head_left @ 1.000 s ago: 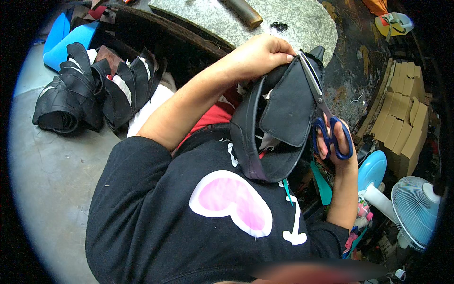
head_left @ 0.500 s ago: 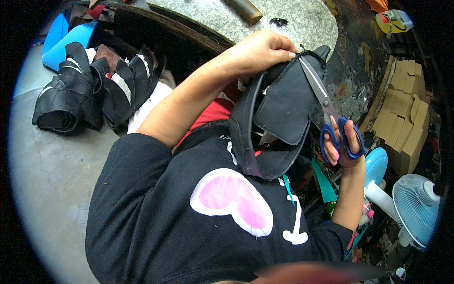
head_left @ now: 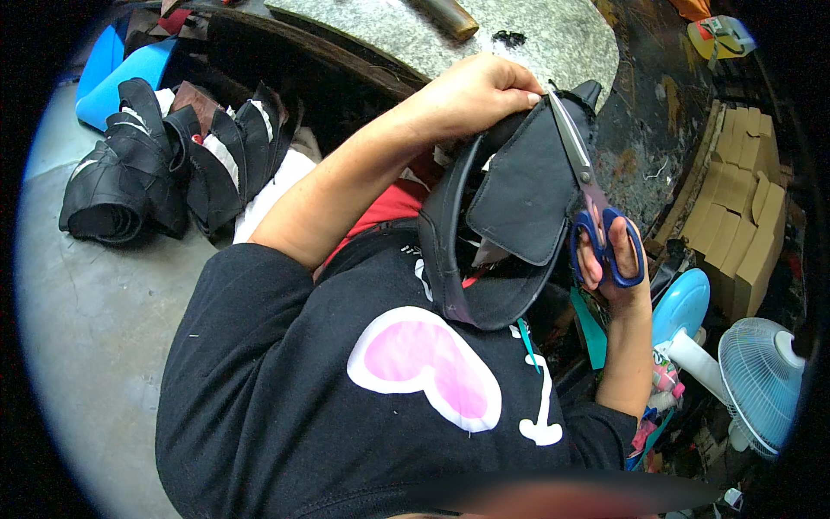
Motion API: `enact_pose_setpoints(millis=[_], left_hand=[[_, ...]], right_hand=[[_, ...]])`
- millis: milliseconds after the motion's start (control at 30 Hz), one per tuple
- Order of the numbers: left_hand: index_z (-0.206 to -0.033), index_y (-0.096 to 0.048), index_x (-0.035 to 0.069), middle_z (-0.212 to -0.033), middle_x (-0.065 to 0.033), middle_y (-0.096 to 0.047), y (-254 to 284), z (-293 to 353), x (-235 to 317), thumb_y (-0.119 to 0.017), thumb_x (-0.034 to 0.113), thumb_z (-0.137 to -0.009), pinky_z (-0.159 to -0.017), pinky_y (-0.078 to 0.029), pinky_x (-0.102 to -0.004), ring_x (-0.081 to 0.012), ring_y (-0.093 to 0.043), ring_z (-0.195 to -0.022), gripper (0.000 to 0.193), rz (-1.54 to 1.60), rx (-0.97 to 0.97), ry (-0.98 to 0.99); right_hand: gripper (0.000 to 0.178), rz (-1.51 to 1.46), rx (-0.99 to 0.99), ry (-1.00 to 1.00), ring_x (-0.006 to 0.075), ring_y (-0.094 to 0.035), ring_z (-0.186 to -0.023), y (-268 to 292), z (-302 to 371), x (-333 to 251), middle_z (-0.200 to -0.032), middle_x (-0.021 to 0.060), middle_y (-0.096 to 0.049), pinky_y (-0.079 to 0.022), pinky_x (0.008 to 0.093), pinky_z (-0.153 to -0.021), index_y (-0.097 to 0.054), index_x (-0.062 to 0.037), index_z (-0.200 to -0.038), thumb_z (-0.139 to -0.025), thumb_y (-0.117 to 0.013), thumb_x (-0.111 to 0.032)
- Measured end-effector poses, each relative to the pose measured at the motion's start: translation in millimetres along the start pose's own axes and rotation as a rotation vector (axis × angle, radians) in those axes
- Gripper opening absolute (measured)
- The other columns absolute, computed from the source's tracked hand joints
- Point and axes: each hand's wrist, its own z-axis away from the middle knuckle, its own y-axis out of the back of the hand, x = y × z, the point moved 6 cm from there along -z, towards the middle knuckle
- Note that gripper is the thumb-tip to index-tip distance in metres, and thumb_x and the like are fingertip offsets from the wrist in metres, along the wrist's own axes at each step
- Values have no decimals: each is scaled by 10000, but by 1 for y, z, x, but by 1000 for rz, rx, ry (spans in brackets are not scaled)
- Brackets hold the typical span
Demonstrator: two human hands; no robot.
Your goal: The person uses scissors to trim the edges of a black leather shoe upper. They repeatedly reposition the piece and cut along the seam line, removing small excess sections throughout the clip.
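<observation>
My left hand is closed, thumb and finger pinching the far edge of a black leather shoe upper. The upper rests against my lap and shirt, its stitched flap facing up and its hollow side toward me. In my right hand is a pair of scissors with blue handles, fingers through the loops. The blades look nearly closed, and their tips reach the upper's far edge beside my left fingertips. A short dark thread end shows there. Whether the blades touch it I cannot tell.
Beyond my hands is a grey stone slab with a wooden cylinder and a black thread tangle. Black leather pieces lie piled at left. Cardboard boxes and a blue fan stand at right.
My right hand has moved left with the scissors, and their tips have shifted slightly farther away, closer to my left fingertips. The blades stand steeper. My left hand and the upper have barely moved.
</observation>
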Motion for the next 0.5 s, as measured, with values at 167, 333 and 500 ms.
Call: enact_pose_setpoints(millis=[167,333,500], left_hand=[[-1067,-621,-58,-876,-37,-657,-1,-1,-2,-560,176,-935,-766,-485,-239,-85,-591,-800,275,34,-38,21],[-1057,-624,-58,-868,-32,-653,0,0,1,-563,192,-935,-757,-484,-233,-80,-589,-792,285,7,-41,19],[-1054,-626,-55,-863,-31,-650,0,0,3,-568,203,-933,-746,-484,-232,-78,-587,-780,291,19,-50,37]], right_hand=[[604,-72,-60,-24,106,-468,-381,-8,12,1,-523,50,-511,-369,208,-357,-515,0,-897,-888,-502,-604],[607,-212,-115,-145,130,-478,-390,-6,24,7,-534,69,-533,-395,223,-377,-513,11,-954,-915,-455,-591],[619,-224,-173,-113,130,-475,-388,-9,22,5,-534,67,-532,-397,220,-378,-507,8,-958,-918,-429,-605]])
